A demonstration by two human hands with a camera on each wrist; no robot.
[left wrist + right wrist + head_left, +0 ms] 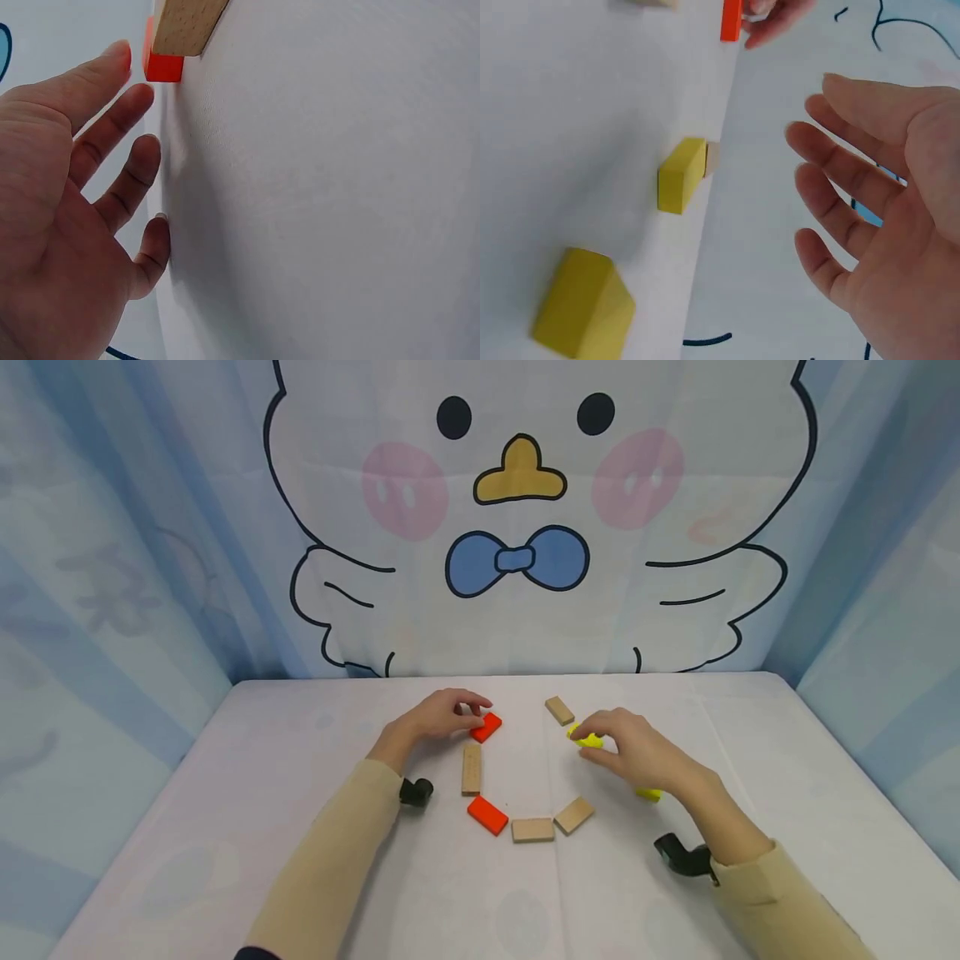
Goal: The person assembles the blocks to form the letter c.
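Note:
At the back left of the table, my left hand (438, 717) is beside a red block (486, 727), its fingertips right at the block's edge. In the left wrist view the fingers are loosely spread, and the red block (163, 69) shows just past the thumb and index finger. My right hand (633, 747) hovers over a yellow block (592, 742), partly covering it in the head view. Seen from the right wrist, that hand holds nothing, fingers gently bent, apart from the yellow block (676, 178). A second yellow block (649, 795) is mostly hidden beneath the right wrist.
The blocks form a rough ring on the white table (517, 918). A wooden block (471, 769) lies at left, another red block (487, 816) at front left, wooden blocks (533, 830) along the front, and one more wooden block (559, 711) at the back. A printed curtain (517, 635) hangs behind.

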